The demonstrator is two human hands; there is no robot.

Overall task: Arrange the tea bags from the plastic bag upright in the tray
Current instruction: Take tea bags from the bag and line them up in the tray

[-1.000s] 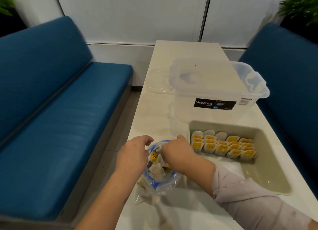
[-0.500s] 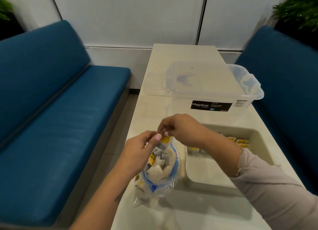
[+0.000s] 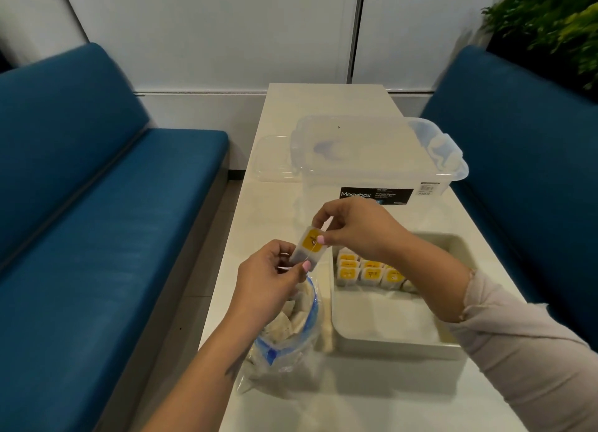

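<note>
Both hands hold one tea bag above the plastic bag, left of the tray: left hand fingers pinch its lower edge, right hand fingers its tag end. Light, limp and probably tearable, it is best gripped by its edges.

One view only, worn on the person's head, looking forward and down along the pale tabletop toward the white wall at its far end. It sits close over the work: both forearms reach in from the bottom edge, and the left hand and right hand meet near mid-frame. The wide angle takes in a blue bench on either side.
</note>
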